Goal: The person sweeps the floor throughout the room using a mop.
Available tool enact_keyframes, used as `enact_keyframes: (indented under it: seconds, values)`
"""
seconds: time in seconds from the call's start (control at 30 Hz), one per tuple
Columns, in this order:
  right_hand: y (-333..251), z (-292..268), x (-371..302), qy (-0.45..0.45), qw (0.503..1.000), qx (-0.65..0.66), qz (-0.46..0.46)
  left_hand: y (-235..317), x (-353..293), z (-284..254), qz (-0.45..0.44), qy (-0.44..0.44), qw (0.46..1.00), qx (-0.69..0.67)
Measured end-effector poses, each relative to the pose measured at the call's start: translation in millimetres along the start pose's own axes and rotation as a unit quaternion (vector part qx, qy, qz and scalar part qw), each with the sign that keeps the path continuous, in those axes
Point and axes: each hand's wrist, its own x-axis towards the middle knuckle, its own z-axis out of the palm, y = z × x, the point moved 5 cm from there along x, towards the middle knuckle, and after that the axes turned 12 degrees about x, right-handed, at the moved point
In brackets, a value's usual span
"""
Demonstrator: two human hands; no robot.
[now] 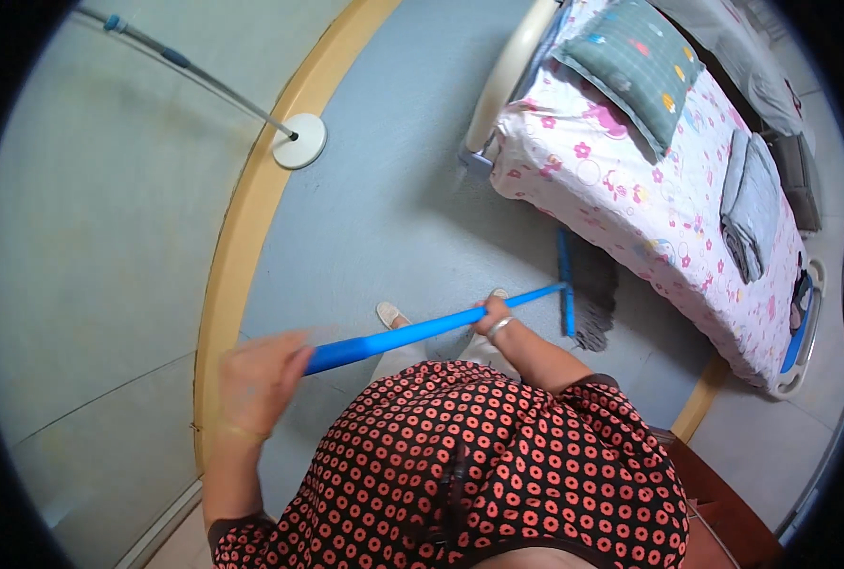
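A mop with a long blue handle [422, 330] slants across in front of my body. My left hand [259, 379], slightly blurred, is closed around the handle's thick upper end on the left. Lower down the shaft my right hand [491, 313], with a bracelet at the wrist, is wrapped around it. At the far end a blue bar carries the grey mop head [592, 294], which lies on the floor by the bed's side, partly in its shadow.
A bed [621, 204] with a pink-flowered sheet, green pillow [630, 71] and folded grey cloth [752, 204] stands at the right. Another pole with a round white base [300, 140] leans at the left wall. Brown furniture [725, 503] is at lower right.
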Motion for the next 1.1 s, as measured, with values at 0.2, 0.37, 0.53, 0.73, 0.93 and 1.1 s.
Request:
enact_keyframes:
  seconds: [0.2,0.37,0.53,0.73,0.93,1.1]
  values:
    - [188,81,-42,-0.036,0.988,-0.1,0.112,-124,-85,-76,-0.175,0.003,0.98,0.098]
    - [293,115,-78,-0.031,0.954,-0.261,0.146,-172,-180,-123,-0.401,-0.048,0.913,0.067]
    - [308,153,-85,0.018,0.936,-0.327,0.129,-156,-194,-114,-0.405,-0.149,0.901,-0.042]
    - [254,236,-49,-0.052,0.942,-0.324,0.069,-155,-140,-44,-0.437,-0.178,0.856,-0.212]
    - [130,378,-20,-0.155,0.914,-0.375,-0.021,-169,38,9,-0.388,-0.182,0.869,-0.249]
    - [42,485,-34,-0.167,0.942,-0.267,-0.113,-181,188,77,-0.298,-0.169,0.907,-0.246]
